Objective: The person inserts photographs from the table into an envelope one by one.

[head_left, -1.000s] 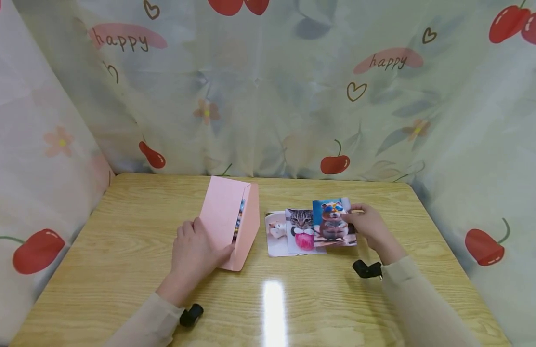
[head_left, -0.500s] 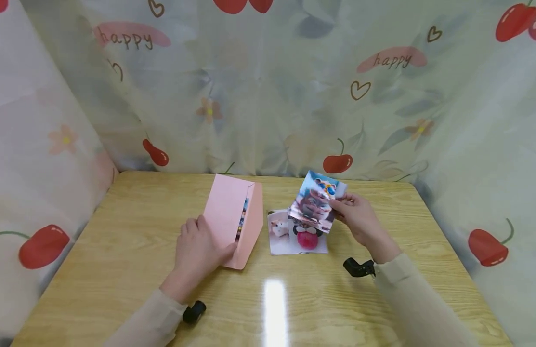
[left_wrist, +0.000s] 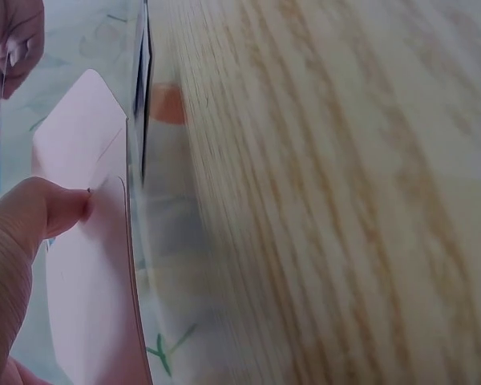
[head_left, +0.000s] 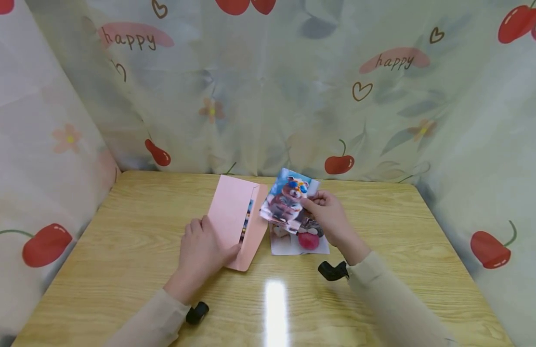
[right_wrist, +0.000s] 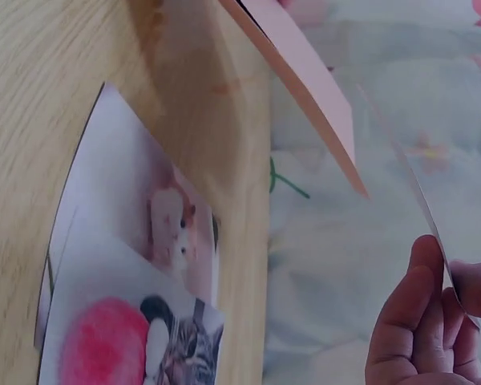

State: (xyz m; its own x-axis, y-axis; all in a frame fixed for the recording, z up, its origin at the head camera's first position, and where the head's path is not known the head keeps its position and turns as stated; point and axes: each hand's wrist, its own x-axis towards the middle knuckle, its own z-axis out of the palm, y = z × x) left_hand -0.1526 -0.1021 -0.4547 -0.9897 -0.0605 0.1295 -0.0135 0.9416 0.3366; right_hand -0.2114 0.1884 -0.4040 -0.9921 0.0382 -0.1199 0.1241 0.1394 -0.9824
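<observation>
My left hand grips a pink envelope, its thumb at the opening, where a strip of colourful contents shows inside. In the left wrist view the thumb presses on the pink envelope. Between thumb and fingers, my right hand pinches a card with a bear-like animal in sunglasses, raised and tilted just right of the envelope. Under it on the table lie a card with a cat and a pink ball and a card with a small white-and-brown animal, overlapping.
A wooden table spreads under both hands, with a printed curtain hanging behind it and at the sides. Black devices sit at the left wrist and the right wrist.
My right hand has lifted the sunglasses card off the others and carried it left toward the envelope, tilting it. My left hand keeps its grip on the envelope.
</observation>
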